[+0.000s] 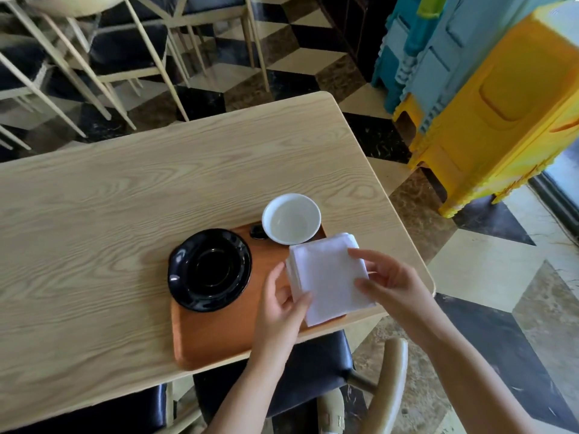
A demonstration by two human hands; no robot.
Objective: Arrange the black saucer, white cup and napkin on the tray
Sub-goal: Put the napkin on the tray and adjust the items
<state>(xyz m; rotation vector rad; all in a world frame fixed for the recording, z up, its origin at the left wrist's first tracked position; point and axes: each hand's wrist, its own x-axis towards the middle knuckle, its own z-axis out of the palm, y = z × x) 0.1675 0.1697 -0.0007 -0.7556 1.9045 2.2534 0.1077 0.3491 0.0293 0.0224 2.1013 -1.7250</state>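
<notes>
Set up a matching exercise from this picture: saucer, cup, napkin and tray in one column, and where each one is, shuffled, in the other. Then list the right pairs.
1. black saucer
2. white cup
3. napkin
4. tray

A. flat on the wooden table
B. held in both hands
C. at the tray's far right corner
D. on the tray's left side, overhanging its edge

Pairs: 1-D, 2-C, 3-B, 4-A

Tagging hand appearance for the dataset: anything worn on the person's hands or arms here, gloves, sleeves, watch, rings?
Nothing worn that shows. The left hand and right hand are bare, no gloves, and no rings are visible. Both forearms are uncovered down to the frame edge: no sleeves, watch or bands in view. Nails look short and unpainted.
</notes>
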